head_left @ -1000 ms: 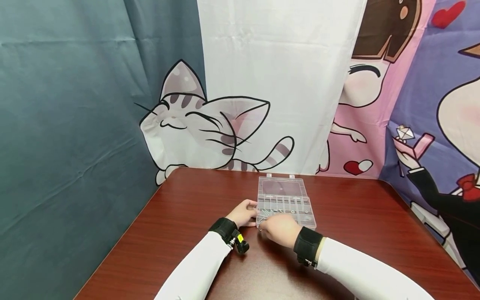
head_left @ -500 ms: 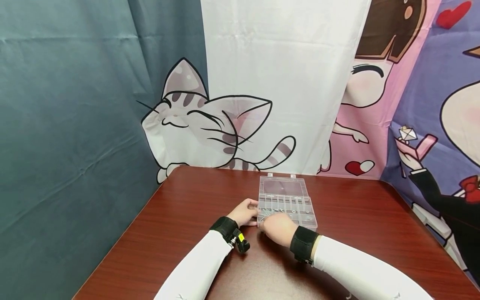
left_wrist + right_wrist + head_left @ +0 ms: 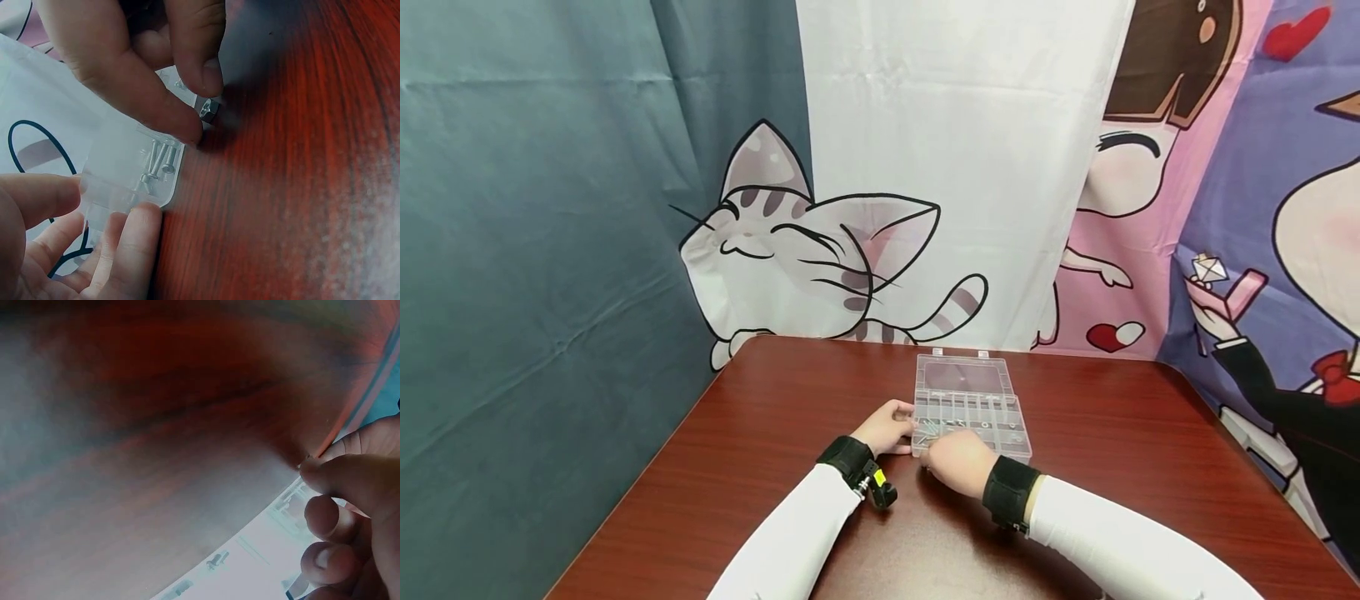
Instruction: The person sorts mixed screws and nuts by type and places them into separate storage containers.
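Observation:
The clear plastic compartment box [image 3: 962, 412] stands with its lid raised on the brown table. My left hand [image 3: 883, 427] rests its fingertips against the box's left side, its digits spread along the wall. At the box's front left edge my right hand [image 3: 958, 462] pinches a small metal nut [image 3: 209, 111] between thumb and index finger, just over the table. Several silver screws [image 3: 156, 159] lie in the near corner compartment, beside the pinching fingers. In the right wrist view the right thumb and index finger meet at the box's edge, mostly hiding the nut.
The lid [image 3: 964, 375] lies back behind the compartments. Further small metal parts sit in other compartments. The table [image 3: 805, 392] runs up to a printed cat curtain [image 3: 850, 258] at the back, with a teal curtain [image 3: 550, 250] along the left.
My right hand stays at the box's front left edge, with only slight shifts of its fingers and wrist. The left hand and the box hold their places.

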Tool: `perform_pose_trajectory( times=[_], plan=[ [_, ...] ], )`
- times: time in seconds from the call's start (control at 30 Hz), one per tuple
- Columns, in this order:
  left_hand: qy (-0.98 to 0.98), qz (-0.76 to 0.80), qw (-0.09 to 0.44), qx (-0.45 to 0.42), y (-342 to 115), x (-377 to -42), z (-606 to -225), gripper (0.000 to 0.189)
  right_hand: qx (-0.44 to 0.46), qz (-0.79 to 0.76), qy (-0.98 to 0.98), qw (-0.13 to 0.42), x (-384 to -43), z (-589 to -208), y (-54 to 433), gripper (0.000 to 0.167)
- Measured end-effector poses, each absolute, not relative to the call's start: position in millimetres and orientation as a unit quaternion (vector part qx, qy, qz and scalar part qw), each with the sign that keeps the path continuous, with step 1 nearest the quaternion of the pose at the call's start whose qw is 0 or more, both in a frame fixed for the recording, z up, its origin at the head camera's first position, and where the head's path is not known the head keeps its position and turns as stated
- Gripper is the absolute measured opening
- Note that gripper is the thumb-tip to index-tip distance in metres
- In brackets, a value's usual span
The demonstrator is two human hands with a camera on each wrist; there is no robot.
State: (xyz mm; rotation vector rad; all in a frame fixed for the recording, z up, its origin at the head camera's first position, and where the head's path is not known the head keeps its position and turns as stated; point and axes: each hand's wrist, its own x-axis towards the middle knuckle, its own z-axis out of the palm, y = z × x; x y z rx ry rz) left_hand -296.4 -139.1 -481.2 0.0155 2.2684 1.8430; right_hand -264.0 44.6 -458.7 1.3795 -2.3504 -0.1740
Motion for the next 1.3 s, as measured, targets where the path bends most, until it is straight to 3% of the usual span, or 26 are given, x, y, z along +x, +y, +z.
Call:
perform_pose_trajectory(
  times=[0.67, 0.9, 1.07, 1.3],
  plan=[
    [0.768, 0.632, 0.103, 0.012, -139, -295, -482, 0.043, 0.505, -0.051, -0.841, 0.186, -265, -460, 46, 0.024],
    [0.776, 0.623, 0.102, 0.01, -141, -296, -482, 0.042, 0.512, 0.002, -0.849, 0.131, -263, -447, 53, 0.025],
    [0.774, 0.624, 0.104, 0.011, -140, -299, -484, 0.041, 0.49, 0.046, -0.862, 0.122, -268, -435, 70, 0.02],
    [0.771, 0.626, 0.116, 0.007, -141, -298, -484, 0.043, 0.403, 0.063, -0.901, 0.15, -291, -435, 110, 0.018]
  ],
)
